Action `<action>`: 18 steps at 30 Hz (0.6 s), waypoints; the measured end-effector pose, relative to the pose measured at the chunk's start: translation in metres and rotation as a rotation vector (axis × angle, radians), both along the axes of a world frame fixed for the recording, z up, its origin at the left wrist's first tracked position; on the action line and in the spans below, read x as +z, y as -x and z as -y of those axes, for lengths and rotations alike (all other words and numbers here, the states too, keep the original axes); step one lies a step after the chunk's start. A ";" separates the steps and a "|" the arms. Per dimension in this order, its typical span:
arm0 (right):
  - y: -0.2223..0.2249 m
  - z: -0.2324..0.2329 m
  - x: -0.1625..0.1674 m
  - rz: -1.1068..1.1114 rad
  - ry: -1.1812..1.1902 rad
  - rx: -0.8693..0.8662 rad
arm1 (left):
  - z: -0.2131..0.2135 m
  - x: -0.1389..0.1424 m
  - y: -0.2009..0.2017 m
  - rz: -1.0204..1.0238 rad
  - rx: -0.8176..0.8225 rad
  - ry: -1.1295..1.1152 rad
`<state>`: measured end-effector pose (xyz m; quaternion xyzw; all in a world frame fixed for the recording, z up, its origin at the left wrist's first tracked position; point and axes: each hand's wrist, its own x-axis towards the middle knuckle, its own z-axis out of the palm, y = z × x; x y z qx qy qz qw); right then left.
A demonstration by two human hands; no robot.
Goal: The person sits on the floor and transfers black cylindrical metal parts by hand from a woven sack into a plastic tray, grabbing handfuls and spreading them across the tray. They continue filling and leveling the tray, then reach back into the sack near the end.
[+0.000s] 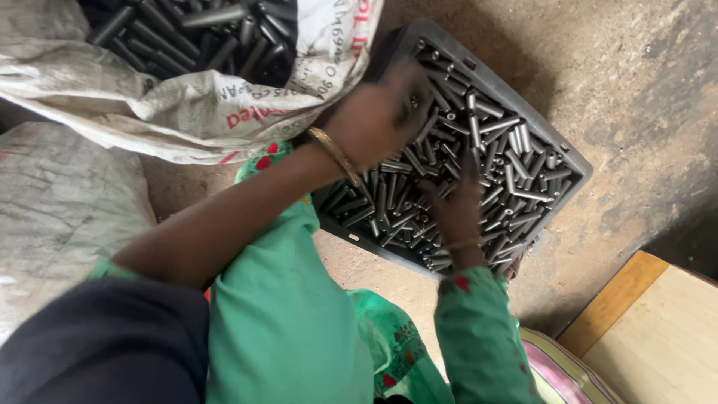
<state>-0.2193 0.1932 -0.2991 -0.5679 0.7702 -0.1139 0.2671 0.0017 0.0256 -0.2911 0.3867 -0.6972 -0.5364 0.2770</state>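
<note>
A dark plastic crate (576, 166) sits on the dusty concrete floor (643, 82) at the centre right of the view, turned at an angle, and it is filled almost to the rim with short grey metal tubes (493, 150) lying in a loose heap in every direction. The left hand (381, 116) hangs over the far left corner of the crate, blurred by motion; its fingers look curled down toward the tubes, but I cannot tell whether they are closed on any of them. A thin gold bangle (334, 153) circles that wrist. The right hand (456, 206) rests down in the near part of the heap, touching the tubes, with its fingers bent and sunk among them; the blur and the pile hide whether they pinch one. Both arms come from the near side, the right in a green sleeve (479, 337) with small red spots, the left bare above green cloth. At the far left, just beside the crate, an open white woven sack (187, 105) holds more dark metal tubes of the same kind. A second, closed woven sack (60, 217) lies at the near left. At the near right corner stands a pale wooden board (658, 337) with a darker edge, well apart from the crate.
</note>
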 end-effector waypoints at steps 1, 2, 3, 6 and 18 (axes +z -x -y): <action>-0.004 0.000 -0.011 -0.165 0.013 0.070 | -0.006 -0.002 0.015 0.231 -0.157 0.055; -0.010 0.002 -0.020 -0.324 0.027 0.141 | -0.012 -0.005 0.025 0.299 -0.299 0.130; -0.015 0.004 -0.026 -0.479 0.037 0.211 | -0.018 -0.009 0.031 0.371 -0.445 0.197; -0.025 0.011 -0.029 -0.420 -0.258 0.046 | -0.019 -0.024 0.049 0.500 -0.491 0.380; -0.012 -0.027 -0.059 0.025 0.055 -0.300 | -0.010 -0.035 0.098 0.993 -0.529 0.386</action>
